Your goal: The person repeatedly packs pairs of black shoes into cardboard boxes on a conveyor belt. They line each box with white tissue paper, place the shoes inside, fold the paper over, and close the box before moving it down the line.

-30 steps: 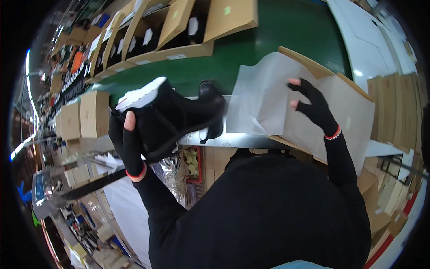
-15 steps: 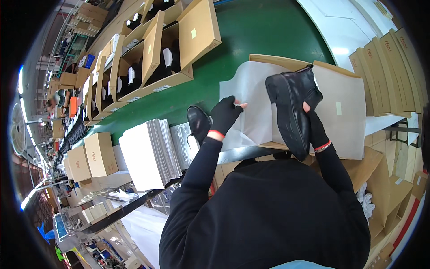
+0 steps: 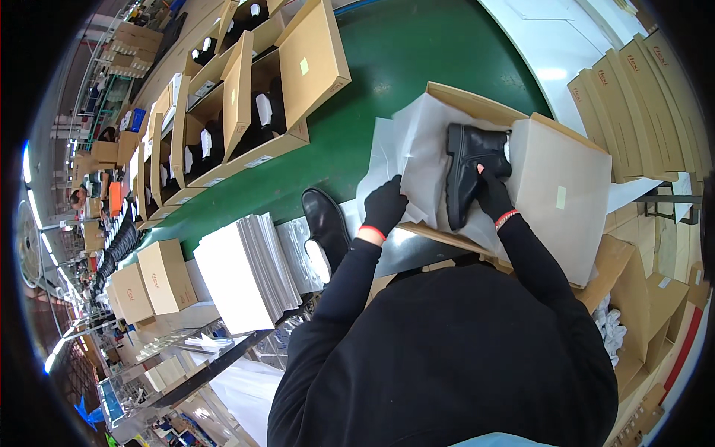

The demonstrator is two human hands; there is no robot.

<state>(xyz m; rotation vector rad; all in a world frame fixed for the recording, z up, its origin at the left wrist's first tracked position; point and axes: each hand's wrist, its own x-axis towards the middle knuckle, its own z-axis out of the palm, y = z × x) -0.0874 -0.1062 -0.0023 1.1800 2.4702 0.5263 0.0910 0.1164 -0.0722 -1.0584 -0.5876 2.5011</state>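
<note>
Black fingerless gloves cover both my hands. My right hand (image 3: 492, 195) grips a black ankle boot (image 3: 463, 175), which lies on its side in an open cardboard shoe box (image 3: 477, 103). White tissue paper (image 3: 424, 149) lines the box and rises over its left side. At the paper's lower left edge, my left hand (image 3: 386, 204) is closed on the sheet, its fingertips partly hidden. Left of that hand a second black boot (image 3: 325, 223) lies on the bench, with white paper showing in its opening. The box lid (image 3: 558, 190) is folded open to the right.
A stack of white paper sheets (image 3: 238, 276) sits left of the second boot. Open boxes holding black footwear (image 3: 246, 127) line the far left of the green work surface (image 3: 417, 45). Several upright cartons (image 3: 625, 104) stand at right, and two closed boxes (image 3: 165, 276) at left.
The boot in my right hand has come down into the box and turned more upright in view. My left hand has moved to the paper's edge, and the paper has lifted along the box's left side.
</note>
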